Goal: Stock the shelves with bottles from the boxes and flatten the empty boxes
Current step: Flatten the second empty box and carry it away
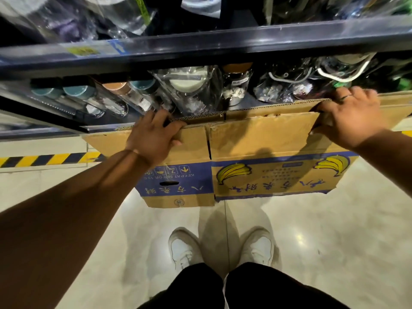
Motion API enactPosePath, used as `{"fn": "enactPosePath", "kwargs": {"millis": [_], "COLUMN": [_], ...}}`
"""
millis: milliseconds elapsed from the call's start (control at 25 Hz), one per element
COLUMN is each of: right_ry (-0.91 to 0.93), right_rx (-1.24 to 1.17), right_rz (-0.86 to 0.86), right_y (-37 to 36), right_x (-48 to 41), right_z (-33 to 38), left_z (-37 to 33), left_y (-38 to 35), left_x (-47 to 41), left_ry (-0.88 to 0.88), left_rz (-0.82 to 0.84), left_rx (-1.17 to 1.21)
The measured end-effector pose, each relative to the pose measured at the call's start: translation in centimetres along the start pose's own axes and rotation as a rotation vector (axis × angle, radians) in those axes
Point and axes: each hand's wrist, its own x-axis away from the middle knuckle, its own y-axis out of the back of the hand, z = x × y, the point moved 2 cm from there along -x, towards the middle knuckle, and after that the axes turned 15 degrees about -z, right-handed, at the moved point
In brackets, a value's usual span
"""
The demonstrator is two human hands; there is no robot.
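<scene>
One flat brown cardboard box (256,139) with a blue band and yellow banana pictures hangs in front of the person, held up by its top edge just before the dark metal shelf (200,45). The box is pressed flat, and its print is upside down. On the blue part you can read "KEEP AT" and some numbers beside little white arrow signs. Below that are big blue Chinese signs; the small lines of print near the bananas are too blurry to read.

The left hand (153,137) grips the top edge near the left end. Its fingers curl over the far side and the thumb lies on the near side, so it is closed on the cardboard. The right hand (350,117) grips the top edge near the right end the same way, fingers hooked over the back and thumb in front. A thin ring sits on one finger of that hand. The box lies stretched between the two hands.

Behind the box, on the shelf, stand clear glass bottles (93,101) with teal and copper lids, and clear bags with jars. A yellow tag on the shelf rail is too blurry to read.

Under the box are the pale shiny floor tiles (334,230), a yellow and black striped tape line (44,160), and two white shoes (223,248).
</scene>
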Motion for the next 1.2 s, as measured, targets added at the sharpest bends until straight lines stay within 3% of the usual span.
{"fn": "enactPosePath", "kwargs": {"millis": [160,320,440,560,640,840,1000,1200], "right_ry": [0.079,0.096,-0.027,-0.214,-0.190,-0.118,-0.080,0.067], "right_rx": [-0.083,-0.154,-0.235,-0.367,-0.326,-0.087,-0.138,-0.185], "right_rz": [-0.099,-0.082,-0.060,0.036,0.045,0.267,0.269,0.141], "right_y": [1.7,1.7,1.6,2.3,2.8,3.9,8.9,20.6], "right_x": [3.2,6.3,8.2,8.5,8.1,6.9,7.9,7.5], "right_z": [-0.1,-0.4,-0.2,-0.5,0.2,2.4,3.8,7.2], "left_z": [-0.7,-1.1,-1.8,-2.0,-2.1,-3.1,-2.2,-0.6], "left_y": [1.2,3.0,4.0,3.3,3.3,4.4,9.6,22.3], "left_x": [2.6,5.3,5.7,4.7,4.2,5.7,9.3,15.1], "left_ry": [-0.059,-0.089,0.160,0.164,0.142,0.210,0.255,0.383], "left_rz": [-0.020,-0.025,-0.003,0.150,0.210,0.172,0.169,0.135], "left_rx": [0.061,0.245,0.351,0.244,0.186,0.130,0.122,0.070]}}
